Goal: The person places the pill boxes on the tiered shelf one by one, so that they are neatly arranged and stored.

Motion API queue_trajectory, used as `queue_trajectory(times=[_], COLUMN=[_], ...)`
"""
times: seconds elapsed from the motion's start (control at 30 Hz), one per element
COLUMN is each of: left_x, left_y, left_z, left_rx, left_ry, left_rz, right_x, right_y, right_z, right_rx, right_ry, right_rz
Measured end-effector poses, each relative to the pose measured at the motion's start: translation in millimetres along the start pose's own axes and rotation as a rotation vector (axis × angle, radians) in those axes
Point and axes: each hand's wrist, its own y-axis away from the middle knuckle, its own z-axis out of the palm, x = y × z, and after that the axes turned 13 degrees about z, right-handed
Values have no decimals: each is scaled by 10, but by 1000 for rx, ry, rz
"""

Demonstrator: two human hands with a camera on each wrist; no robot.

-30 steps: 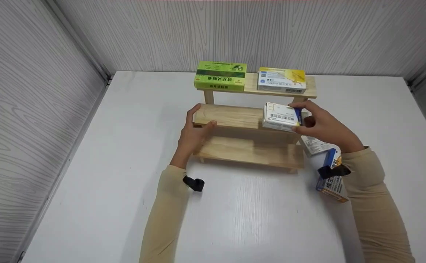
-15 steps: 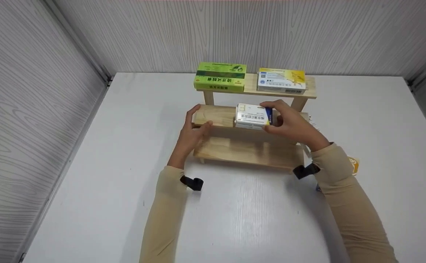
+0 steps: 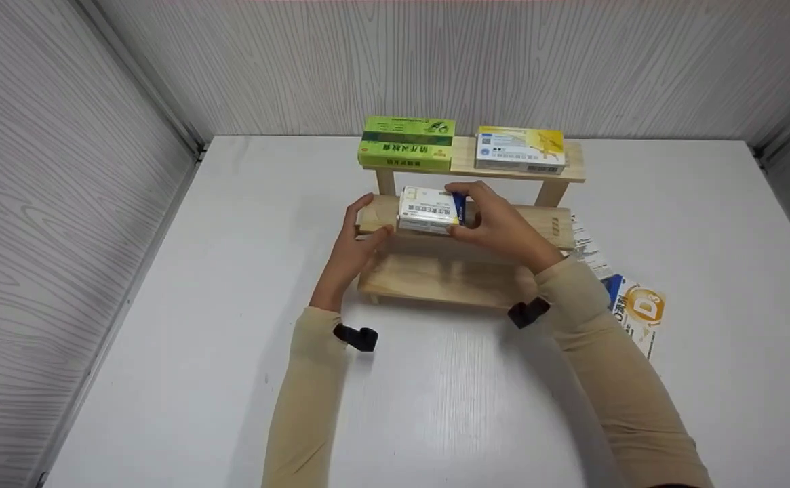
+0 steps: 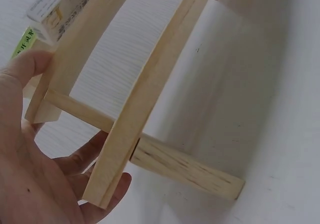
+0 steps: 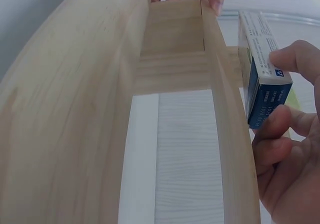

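Observation:
My right hand (image 3: 500, 224) pinches a white medicine box (image 3: 428, 209) with a blue end between thumb and fingers, at the left part of the middle tier of a wooden three-tier rack (image 3: 462, 278). In the right wrist view the thumb lies on the printed side of the medicine box (image 5: 265, 64), with fingers at its blue end. My left hand (image 3: 352, 254) grips the left end of the middle tier. The left wrist view shows the thumb over that tier's edge and the other fingers behind the rack's side support (image 4: 80, 111).
On the top tier stand a green box (image 3: 407, 144) and a white-and-yellow box (image 3: 521, 149). Right of the rack, a white-and-orange box (image 3: 641, 312) lies on the white table (image 3: 435, 407), near another printed white box (image 3: 588, 247). Panelled walls (image 3: 435, 61) enclose the table.
My right hand has carried the white medicine box leftward along the middle tier, from its right end to near the left hand. The left hand keeps its place on the rack.

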Motion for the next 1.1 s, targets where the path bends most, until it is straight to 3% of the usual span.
queue_trajectory(times=[0.13, 0.3, 0.73, 0.97, 1.1], left_x=[-7, -23, -37, -44, -45], left_y=[-1, 7, 8, 17, 24], left_z=[-17, -56, -86, -86, -78], left_rx=[-19, -33, -61, -62, -67], left_ry=[14, 34, 30, 36, 39], left_rz=[15, 25, -24, -15, -16], right_x=[-56, -108, -173, -180, -153], right_y=[-52, -131, -194, -189, -166], right_z=[68, 134, 222, 209, 157], right_rx=[15, 45, 70, 54, 26], right_ry=[16, 114, 302, 329, 268], right_rz=[-14, -34, -21, -4, -6])
